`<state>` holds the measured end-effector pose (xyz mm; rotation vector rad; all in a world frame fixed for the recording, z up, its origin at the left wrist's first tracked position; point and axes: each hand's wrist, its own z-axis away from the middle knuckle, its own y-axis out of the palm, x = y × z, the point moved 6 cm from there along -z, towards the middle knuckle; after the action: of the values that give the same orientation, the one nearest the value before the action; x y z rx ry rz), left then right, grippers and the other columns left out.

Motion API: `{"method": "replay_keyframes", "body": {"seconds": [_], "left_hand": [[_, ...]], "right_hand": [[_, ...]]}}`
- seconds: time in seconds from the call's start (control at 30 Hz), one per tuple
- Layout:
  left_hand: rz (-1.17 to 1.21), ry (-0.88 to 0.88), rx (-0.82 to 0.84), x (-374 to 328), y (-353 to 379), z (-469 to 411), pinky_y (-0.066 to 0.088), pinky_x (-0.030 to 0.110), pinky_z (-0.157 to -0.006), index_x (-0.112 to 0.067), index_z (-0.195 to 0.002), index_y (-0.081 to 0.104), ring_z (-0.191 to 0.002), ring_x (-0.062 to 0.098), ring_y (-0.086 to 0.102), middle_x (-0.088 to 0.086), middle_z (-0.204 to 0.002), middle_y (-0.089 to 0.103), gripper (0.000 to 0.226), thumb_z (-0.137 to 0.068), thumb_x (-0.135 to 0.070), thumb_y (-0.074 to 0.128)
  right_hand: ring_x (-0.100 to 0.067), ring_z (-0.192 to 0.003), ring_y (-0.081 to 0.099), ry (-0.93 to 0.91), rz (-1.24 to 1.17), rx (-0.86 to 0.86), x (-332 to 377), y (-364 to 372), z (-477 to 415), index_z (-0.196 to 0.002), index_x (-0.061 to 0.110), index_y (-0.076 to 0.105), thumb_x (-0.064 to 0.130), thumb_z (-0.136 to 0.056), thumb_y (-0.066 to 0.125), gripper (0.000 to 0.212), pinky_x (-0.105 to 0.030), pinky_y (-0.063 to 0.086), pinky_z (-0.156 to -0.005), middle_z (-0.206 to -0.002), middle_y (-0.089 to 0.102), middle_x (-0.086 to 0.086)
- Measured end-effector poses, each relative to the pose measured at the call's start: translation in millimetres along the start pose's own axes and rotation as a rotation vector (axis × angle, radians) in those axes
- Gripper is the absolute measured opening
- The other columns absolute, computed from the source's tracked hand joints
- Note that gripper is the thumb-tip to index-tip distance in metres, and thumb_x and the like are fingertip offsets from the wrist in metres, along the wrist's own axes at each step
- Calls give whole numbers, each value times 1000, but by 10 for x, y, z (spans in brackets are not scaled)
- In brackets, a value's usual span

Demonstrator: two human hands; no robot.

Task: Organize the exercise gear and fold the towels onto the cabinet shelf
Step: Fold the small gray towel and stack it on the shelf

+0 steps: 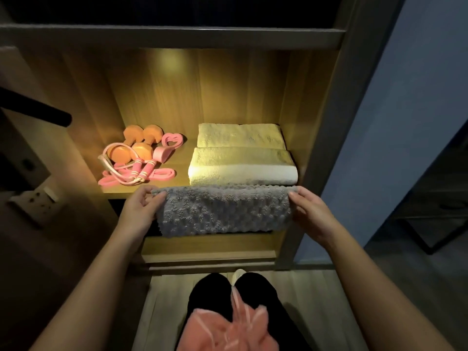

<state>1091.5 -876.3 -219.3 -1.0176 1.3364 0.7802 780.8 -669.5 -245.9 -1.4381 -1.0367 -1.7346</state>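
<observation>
holding the grey towel [222, 211] right at the shelf [119, 191] front edge, hanging down over the lip, just in front of the white towels [243, 165]. left hand [141, 203] and right hand [309, 209] each with grip clamped on one end. lies long axis left-right, parallel to the edge. probably best to keep both ends level, lift over the lip, slide straight back without bumping the white stack.
</observation>
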Motion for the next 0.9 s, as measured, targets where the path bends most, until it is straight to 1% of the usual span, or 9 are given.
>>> {"method": "replay_keyframes", "body": {"seconds": [0.13,0.23,0.33,0.43,0.53,0.63,0.73,0.83,0.9], "left_hand": [[-41,18,-45,45,10,164,48,36,-74,-15,-95,67,-81,20,67,6,-85,72,9,-96,-22,60],[-41,19,-73,91,-36,251,51,37,-75,-21,-95,71,-86,18,67,4,-92,72,11,-96,-26,61],[-79,85,-122,69,3,347,50,25,-62,-26,-85,67,-75,0,64,-4,-81,69,17,-98,-30,56],[-243,242,-295,-11,74,481,41,30,-59,-17,-85,55,-65,-3,50,-2,-75,56,24,-102,-31,48],[-298,304,-411,-22,128,581,34,25,-52,-11,-85,52,-59,-1,45,-1,-69,51,26,-103,-29,45],[-337,327,-397,24,165,576,35,25,-55,-10,-84,52,-60,-2,46,-3,-69,51,24,-103,-25,47],[-365,358,-397,56,143,544,33,18,-53,-13,-83,51,-61,-4,48,-6,-67,50,23,-102,-24,48],[-359,278,-388,161,114,500,37,27,-56,-13,-79,51,-60,-1,46,-6,-66,49,28,-101,-29,50],[-297,82,-337,299,130,457,40,37,-60,-5,-79,55,-62,9,49,3,-67,52,39,-99,-38,52]], "right_hand": [[-27,-102,66,-71,94,-76,-33,48,111,-103,23,69,42,-82,66,28,-45,49,-92,-106,71,-9],[-32,-103,64,-82,81,-87,-81,11,186,-100,18,72,39,-84,66,28,-50,46,-96,-106,71,-14],[-22,-98,66,-111,132,-191,-130,-1,221,-93,22,73,32,-97,55,21,-39,50,-87,-95,73,0],[5,-77,58,-282,341,-398,-45,68,297,-85,22,63,30,-103,44,27,-17,46,-67,-79,65,13],[2,-65,48,-431,468,-559,21,76,404,-81,16,54,25,-104,41,28,-21,37,-59,-71,53,8],[-3,-61,41,-447,540,-585,20,55,410,-82,13,54,21,-104,42,26,-29,33,-59,-67,48,4],[-1,-62,44,-455,585,-602,31,4,402,-83,14,55,20,-104,43,25,-23,34,-58,-68,51,2],[2,-63,46,-420,607,-576,9,-23,374,-83,12,57,23,-103,44,26,-16,35,-57,-71,55,-1],[-2,-67,47,-297,595,-553,-64,-40,320,-84,3,57,28,-103,43,34,-23,39,-62,-74,56,-8]]}}
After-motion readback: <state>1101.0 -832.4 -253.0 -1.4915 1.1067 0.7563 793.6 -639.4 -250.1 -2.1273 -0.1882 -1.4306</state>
